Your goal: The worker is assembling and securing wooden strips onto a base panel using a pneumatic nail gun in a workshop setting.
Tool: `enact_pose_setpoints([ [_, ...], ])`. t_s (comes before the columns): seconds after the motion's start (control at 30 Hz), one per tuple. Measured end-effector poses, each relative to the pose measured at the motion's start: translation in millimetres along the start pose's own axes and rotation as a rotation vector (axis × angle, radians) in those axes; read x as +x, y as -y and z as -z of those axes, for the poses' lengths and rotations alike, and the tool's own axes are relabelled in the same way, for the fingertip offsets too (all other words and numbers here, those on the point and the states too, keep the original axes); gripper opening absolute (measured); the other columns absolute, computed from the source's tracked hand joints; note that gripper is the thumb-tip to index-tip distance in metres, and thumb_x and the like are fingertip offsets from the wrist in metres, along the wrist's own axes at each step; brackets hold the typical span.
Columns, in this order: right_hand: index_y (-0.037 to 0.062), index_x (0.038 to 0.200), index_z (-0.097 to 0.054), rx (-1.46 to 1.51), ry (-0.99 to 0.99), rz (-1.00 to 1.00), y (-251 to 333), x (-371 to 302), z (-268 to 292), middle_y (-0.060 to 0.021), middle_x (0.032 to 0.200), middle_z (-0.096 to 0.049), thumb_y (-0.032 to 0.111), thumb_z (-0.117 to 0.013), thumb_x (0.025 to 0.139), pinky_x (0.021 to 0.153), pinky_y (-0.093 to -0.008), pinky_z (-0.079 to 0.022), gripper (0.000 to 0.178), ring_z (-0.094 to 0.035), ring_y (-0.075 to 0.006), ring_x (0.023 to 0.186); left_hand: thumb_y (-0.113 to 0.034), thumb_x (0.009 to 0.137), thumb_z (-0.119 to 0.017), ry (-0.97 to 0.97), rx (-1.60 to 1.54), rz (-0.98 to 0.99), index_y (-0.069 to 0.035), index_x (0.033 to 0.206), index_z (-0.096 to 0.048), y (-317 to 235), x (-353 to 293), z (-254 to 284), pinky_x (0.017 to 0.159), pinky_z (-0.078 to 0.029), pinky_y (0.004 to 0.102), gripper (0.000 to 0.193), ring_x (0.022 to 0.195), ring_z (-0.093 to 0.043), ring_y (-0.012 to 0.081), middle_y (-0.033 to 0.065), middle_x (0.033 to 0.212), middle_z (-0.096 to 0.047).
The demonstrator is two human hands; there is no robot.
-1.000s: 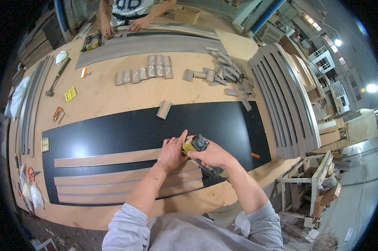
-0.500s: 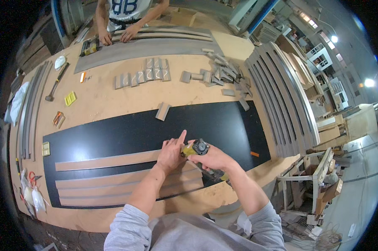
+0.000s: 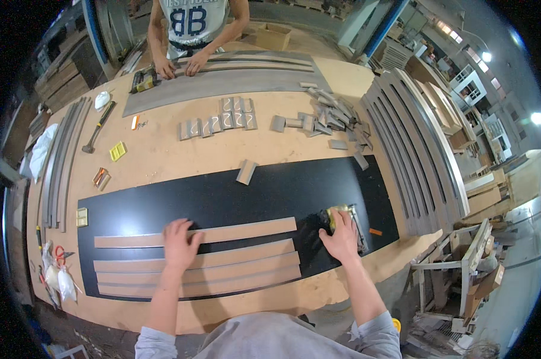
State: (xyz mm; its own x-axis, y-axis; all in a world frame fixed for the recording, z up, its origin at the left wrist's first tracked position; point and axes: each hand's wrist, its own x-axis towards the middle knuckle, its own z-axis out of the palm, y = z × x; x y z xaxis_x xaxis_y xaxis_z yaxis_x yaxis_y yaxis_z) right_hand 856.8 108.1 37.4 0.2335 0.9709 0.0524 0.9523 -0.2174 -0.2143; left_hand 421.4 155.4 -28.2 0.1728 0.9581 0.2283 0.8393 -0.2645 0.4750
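A long black panel [image 3: 234,197] lies on the plywood table [image 3: 168,149] in front of me. Several curved brown wooden strips [image 3: 222,263] lie side by side on its near half. My left hand [image 3: 179,242] rests flat, fingers spread, on the uppermost strip [image 3: 252,230]. My right hand [image 3: 342,238] lies over a yellow and black nail gun [image 3: 342,216] that sits on the right end of the panel. A small grey block [image 3: 245,172] leans on the panel's far edge.
Another person [image 3: 192,30] works at grey curved boards [image 3: 234,78] across the table. Grey blocks [image 3: 216,122] and scrap pieces [image 3: 330,113] lie mid-table. Curved grey frames [image 3: 414,155] are stacked at right. A hammer [image 3: 97,128] and metal strips [image 3: 58,161] lie at left.
My hands, together at the panel's middle on the nail gun, have parted. The left moved left onto the top strip; the right carried the tool to the panel's right end.
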Motion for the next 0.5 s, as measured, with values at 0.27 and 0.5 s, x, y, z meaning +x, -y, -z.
enact_pose_setpoints([
  [0.27,0.0078,0.138,-0.055,0.657,0.166,0.044,50,3,-60,-0.019,0.125,-0.058,0.023,-0.075,0.087,0.099,-0.0408,-0.049,0.057,-0.059,-0.035,0.113,-0.027,0.084,-0.075,-0.019,0.072,0.17,-0.008,0.096,-0.067,1,-21,15,0.096,-0.038,0.0475,0.024,0.105,-0.054,0.0334,0.0103,0.102,-0.061],
  [0.5,0.0184,0.105,-0.072,0.4,0.01,0.132,76,17,-71,-0.0067,0.115,-0.061,0.038,-0.077,0.083,0.1,-0.05,-0.041,0.03,-0.055,-0.0327,0.115,-0.026,0.085,-0.073,-0.042,0.121,0.202,-0.009,0.091,-0.062,-3,-17,9,0.094,-0.038,0.0476,0.021,0.101,-0.053,0.0326,0.0094,0.098,-0.058],
])
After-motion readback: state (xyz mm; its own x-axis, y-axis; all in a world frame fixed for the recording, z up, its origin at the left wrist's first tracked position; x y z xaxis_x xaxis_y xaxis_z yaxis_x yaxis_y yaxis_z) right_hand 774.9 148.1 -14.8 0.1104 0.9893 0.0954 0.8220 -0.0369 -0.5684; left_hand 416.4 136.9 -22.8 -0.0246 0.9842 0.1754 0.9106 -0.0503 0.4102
